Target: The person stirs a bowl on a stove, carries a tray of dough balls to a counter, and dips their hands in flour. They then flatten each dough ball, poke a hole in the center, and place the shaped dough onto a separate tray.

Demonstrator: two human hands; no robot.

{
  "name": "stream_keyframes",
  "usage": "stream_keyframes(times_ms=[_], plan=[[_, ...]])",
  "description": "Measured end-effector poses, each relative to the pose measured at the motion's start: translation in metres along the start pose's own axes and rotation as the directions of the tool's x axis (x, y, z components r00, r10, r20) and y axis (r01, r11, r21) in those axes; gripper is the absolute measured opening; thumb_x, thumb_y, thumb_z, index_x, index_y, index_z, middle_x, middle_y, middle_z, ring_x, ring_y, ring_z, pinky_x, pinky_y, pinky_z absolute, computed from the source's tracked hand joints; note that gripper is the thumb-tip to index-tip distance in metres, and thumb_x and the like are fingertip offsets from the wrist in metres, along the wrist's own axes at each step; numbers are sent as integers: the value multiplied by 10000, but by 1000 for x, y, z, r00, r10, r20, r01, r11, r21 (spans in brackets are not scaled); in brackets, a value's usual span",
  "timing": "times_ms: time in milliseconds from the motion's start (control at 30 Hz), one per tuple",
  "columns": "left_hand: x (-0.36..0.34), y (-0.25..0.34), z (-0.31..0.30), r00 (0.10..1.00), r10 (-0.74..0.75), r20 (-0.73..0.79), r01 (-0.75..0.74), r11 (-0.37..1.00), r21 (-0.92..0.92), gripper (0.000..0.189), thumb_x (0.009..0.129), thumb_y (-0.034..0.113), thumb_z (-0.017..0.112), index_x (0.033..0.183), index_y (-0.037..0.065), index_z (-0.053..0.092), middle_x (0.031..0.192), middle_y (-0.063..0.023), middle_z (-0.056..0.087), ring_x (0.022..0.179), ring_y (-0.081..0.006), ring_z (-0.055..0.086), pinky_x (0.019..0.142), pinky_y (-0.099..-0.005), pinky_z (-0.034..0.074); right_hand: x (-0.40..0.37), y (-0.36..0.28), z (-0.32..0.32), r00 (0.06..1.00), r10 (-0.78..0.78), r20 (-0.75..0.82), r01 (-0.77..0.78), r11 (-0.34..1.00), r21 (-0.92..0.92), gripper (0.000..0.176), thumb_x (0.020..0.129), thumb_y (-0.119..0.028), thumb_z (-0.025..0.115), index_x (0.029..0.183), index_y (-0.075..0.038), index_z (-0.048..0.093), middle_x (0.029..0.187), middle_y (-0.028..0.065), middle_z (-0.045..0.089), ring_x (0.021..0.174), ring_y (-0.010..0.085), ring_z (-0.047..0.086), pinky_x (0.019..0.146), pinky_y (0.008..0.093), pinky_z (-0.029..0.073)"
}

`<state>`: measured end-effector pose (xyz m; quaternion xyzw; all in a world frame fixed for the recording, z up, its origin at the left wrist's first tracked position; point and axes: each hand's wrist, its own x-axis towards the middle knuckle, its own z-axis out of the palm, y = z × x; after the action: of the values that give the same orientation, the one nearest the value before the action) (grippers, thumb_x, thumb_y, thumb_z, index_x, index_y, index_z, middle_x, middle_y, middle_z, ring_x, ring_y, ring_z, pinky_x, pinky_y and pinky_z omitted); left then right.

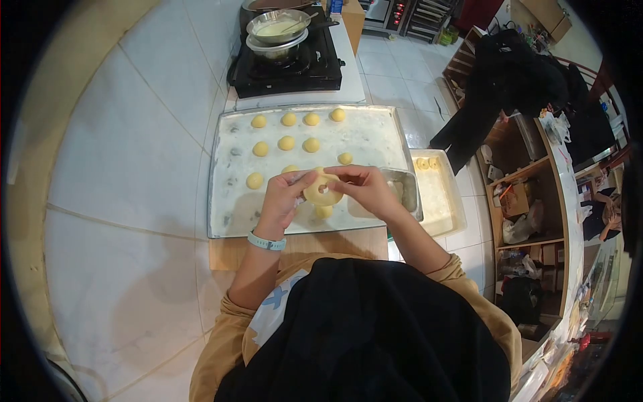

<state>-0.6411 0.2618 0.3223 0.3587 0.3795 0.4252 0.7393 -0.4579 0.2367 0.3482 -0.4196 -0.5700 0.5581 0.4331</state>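
Observation:
Between my two hands is a pale yellow dough ring with a small hole in its middle. My left hand pinches its left edge, and my right hand grips its upper right edge. Below the ring, a dough ball shows on a large floured metal tray. Several more round dough balls lie in rows on this tray, some partly hidden behind my hands. A small metal pan with pale contents stands at the tray's right side, beside my right forearm.
Behind the tray is a black stove with a bowl of pale mixture stacked on it. At the right, a light container holds several shaped dough pieces. Farther right stand wooden shelves and a person in black.

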Motion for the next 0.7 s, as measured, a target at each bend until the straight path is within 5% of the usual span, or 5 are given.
stream_keyframes(times_ms=[67,233,333,400,700], plan=[[0,0,1,1000,-12,9,12,1000,-15,299,784,182,662,972,-45,608,856,-63,632,732,-105,593,646,-216,463,2,2,-6,991,78,-105,-77,997,12,280,813,-50,598,1083,20,574,905,55,630,806,89,581,762,220,456],[2,-3,-2,996,-7,89,1,998,67,301,779,182,667,966,-47,608,856,-65,631,737,-108,593,651,-222,467,-2,-1,3,998,51,-37,-48,996,77,283,793,-44,621,1066,23,584,915,56,629,811,87,579,754,212,456],[-1,-2,1,999,33,-25,-35,998,-54,303,770,178,676,954,-53,608,845,-73,632,732,-110,596,652,-225,473,0,2,-3,993,86,-85,-82,995,48,287,790,-43,625,1068,21,585,915,52,627,818,85,575,748,207,454],[-7,0,4,997,-74,19,75,997,-22,285,782,167,661,967,-37,590,841,-54,629,724,-117,600,634,-226,473,-3,4,-2,987,104,-125,-97,994,57,292,791,-44,624,1074,18,584,917,49,626,826,83,573,748,205,453],[-23,-7,4,997,-69,39,70,997,-20,288,761,160,682,935,-58,608,833,-93,640,723,-132,612,647,-231,487,-17,8,10,994,10,-105,-5,999,42,279,797,-69,623,1062,13,594,968,85,616,813,101,583,720,217,460]])
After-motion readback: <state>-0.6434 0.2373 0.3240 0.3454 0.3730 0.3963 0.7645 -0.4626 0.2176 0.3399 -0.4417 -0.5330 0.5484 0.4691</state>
